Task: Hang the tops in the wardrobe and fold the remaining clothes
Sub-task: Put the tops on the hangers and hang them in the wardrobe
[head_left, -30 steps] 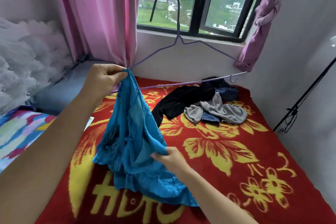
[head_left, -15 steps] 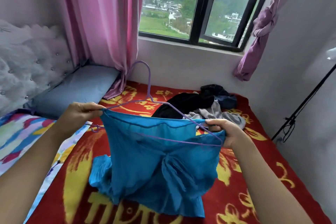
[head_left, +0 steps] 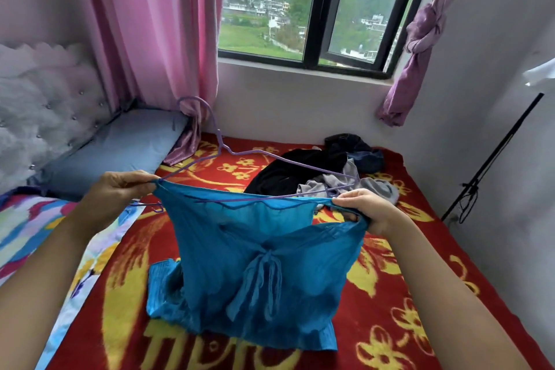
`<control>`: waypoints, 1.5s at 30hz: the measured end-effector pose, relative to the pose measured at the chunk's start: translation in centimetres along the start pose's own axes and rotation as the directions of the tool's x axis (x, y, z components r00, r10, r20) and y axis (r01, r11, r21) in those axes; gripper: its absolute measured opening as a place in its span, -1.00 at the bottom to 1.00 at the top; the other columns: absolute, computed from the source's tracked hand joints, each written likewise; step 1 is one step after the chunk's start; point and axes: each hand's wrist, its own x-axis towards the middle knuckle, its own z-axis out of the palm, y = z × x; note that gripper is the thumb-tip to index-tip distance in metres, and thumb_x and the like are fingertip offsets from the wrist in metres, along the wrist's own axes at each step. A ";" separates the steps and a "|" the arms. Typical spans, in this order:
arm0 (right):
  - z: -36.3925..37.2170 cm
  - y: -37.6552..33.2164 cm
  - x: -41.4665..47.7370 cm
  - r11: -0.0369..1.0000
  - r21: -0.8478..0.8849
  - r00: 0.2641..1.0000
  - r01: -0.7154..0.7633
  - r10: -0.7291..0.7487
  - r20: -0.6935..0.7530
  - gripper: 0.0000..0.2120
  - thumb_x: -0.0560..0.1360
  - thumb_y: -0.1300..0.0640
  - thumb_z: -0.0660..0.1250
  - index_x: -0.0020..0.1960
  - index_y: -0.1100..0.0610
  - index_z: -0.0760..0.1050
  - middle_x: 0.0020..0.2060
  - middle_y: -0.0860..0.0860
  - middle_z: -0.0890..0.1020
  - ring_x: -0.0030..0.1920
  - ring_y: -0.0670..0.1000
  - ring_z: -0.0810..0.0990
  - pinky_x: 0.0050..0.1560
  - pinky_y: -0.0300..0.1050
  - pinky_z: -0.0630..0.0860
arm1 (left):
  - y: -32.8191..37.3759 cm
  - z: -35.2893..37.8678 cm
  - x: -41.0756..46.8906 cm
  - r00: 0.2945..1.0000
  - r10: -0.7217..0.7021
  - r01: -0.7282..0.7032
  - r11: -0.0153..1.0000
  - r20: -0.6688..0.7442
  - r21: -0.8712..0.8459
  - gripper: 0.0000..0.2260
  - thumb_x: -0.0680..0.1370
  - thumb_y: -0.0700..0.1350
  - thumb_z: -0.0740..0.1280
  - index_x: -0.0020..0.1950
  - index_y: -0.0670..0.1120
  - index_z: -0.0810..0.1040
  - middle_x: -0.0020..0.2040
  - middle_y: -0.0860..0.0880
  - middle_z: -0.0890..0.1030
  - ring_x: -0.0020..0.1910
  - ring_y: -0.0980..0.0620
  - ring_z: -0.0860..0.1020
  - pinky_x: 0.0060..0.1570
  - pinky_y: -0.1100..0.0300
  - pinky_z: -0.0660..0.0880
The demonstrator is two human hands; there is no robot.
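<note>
We hold the blue top stretched between both hands above the red flowered blanket. Our left hand pinches the top's upper left corner between thumb and fingertips, right where the left arm of the purple wire hanger meets the cloth. Our right hand has its fingers curled round the top's upper right edge, with the hanger's right end just above the thumb. The hanger tilts away from us, its hook pointing toward the pink curtain. Its bottom bar runs across the top's open upper edge, but we cannot tell how much of the wire is inside the cloth. A small hooked end of the wire shows below our left hand. A knotted tie hangs at the middle of the top's front, and the top's lower part lies bunched on the blanket. Beyond the top, a pile of dark and grey clothes lies near the wall under the window. A grey-blue pillow rests at the left beside the tufted headboard, with a many-coloured sheet under our left forearm. A purple knotted curtain hangs right of the window, and a black pole leans at the right wall.
</note>
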 end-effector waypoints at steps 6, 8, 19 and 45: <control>0.5 -0.9 0.0 0.945 0.276 0.985 -0.174 0.166 0.054 -0.82 0.55 0.28 0.22 -0.20 0.29 0.51 -0.48 0.08 0.57 -0.59 -0.07 0.51 -0.55 -0.30 0.47 | 0.1 0.2 0.2 0.998 0.032 -0.028 0.997 -0.059 0.067 -0.56 0.47 -0.50 0.22 -0.27 -0.01 0.71 -0.38 0.19 0.61 -0.36 0.29 0.53 -0.29 0.50 0.44; 0.6 -1.3 -0.2 0.945 0.262 0.980 -0.195 0.179 0.085 -0.83 0.56 0.29 0.20 -0.19 0.28 0.48 -0.57 0.03 0.54 -0.66 -0.15 0.42 -0.61 -0.36 0.38 | 0.1 0.4 0.1 0.995 0.055 -0.047 0.994 -0.078 0.100 -0.71 0.47 -0.49 0.23 -0.04 -0.21 0.66 -0.37 0.21 0.61 -0.33 0.30 0.54 -0.25 0.51 0.44; -0.5 -1.8 0.4 0.993 -0.081 0.997 -0.080 0.081 0.006 -0.76 0.58 0.20 0.22 -0.22 0.27 0.49 -0.47 0.03 0.52 -0.55 -0.14 0.42 -0.53 -0.35 0.38 | 0.3 0.3 0.2 0.983 0.160 -0.135 0.963 -0.094 0.234 -0.72 0.46 -0.48 0.27 -0.09 -0.13 0.60 -0.30 0.27 0.60 -0.30 0.34 0.53 -0.18 0.54 0.41; 2.6 -11.7 -1.3 0.500 -0.763 0.887 0.410 -0.413 0.206 -0.83 0.56 0.04 0.25 -0.13 0.08 0.54 -0.24 0.00 0.53 -0.25 -0.14 0.46 -0.15 -0.29 0.40 | 7.8 2.0 1.9 0.889 0.385 -0.253 0.864 -0.248 0.435 -0.77 0.46 -0.40 0.34 0.04 -0.17 0.63 -0.28 0.43 0.55 -0.27 0.44 0.49 -0.17 0.58 0.33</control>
